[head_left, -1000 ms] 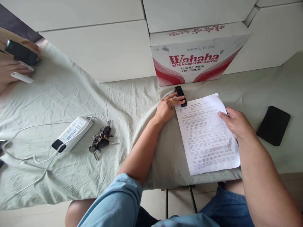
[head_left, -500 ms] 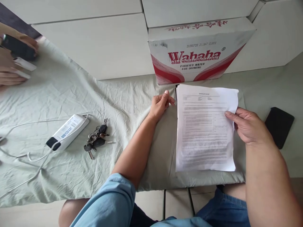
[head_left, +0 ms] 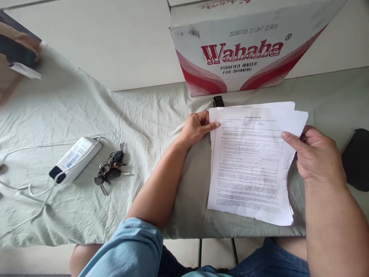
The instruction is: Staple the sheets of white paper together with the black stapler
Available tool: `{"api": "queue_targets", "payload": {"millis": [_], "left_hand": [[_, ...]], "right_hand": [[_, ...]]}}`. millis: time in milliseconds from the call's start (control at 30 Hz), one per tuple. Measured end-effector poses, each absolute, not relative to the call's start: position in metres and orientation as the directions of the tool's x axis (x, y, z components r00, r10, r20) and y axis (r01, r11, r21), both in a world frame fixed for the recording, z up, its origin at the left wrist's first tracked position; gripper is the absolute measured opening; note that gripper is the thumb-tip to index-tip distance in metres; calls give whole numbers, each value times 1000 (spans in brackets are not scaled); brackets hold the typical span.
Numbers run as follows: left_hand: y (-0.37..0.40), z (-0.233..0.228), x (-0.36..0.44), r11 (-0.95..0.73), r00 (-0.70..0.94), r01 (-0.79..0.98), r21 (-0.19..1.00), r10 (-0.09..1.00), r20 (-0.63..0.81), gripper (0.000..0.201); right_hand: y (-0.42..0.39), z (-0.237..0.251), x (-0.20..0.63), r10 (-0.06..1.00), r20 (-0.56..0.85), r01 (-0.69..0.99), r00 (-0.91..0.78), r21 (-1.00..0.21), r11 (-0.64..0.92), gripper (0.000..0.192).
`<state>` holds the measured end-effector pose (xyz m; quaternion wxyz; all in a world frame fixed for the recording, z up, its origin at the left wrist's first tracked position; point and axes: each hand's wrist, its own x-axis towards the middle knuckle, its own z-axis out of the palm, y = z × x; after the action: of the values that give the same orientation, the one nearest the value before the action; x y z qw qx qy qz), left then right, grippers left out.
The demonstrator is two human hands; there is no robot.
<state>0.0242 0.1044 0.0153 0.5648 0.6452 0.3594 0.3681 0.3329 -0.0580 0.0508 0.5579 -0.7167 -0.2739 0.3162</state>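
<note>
A small stack of printed paper sheets [head_left: 248,165], the top one headed "OVERLEAF NOTES", is held between my two hands above the cloth. My left hand [head_left: 198,127] pinches its upper left edge, thumb on top. On the upper right edge, my right hand [head_left: 315,150] grips with the thumb in front and the fingers behind. The sheets are slightly fanned, with a rear one showing at the top right corner. Just beyond their upper left corner lies a small black object [head_left: 218,101], partly covered by the paper; its kind I cannot tell.
A Wahaha water carton [head_left: 239,57] stands behind the papers. Left on the pale green cloth [head_left: 150,154] lie a bunch of keys [head_left: 111,169] and a white device [head_left: 75,159] with a cable. A dark flat object [head_left: 357,159] lies at right. Another person's hand [head_left: 36,48] holds something dark.
My left hand has closed on the papers' left edge, where it was beside them before. The sheets have fanned and tilted, and the view has shifted closer.
</note>
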Motion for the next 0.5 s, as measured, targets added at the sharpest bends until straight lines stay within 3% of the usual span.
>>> {"api": "queue_targets", "payload": {"millis": [233,500], "left_hand": [[101,22,27,-109,460,36,993,884,81,87],[99,20,28,-52,474,12,999,880,40,77]], "right_hand": [[-62,57,336,766,16,374,642,-879,-295,21],[-64,48,347,820,195,619,538,-752,-227,28]]}}
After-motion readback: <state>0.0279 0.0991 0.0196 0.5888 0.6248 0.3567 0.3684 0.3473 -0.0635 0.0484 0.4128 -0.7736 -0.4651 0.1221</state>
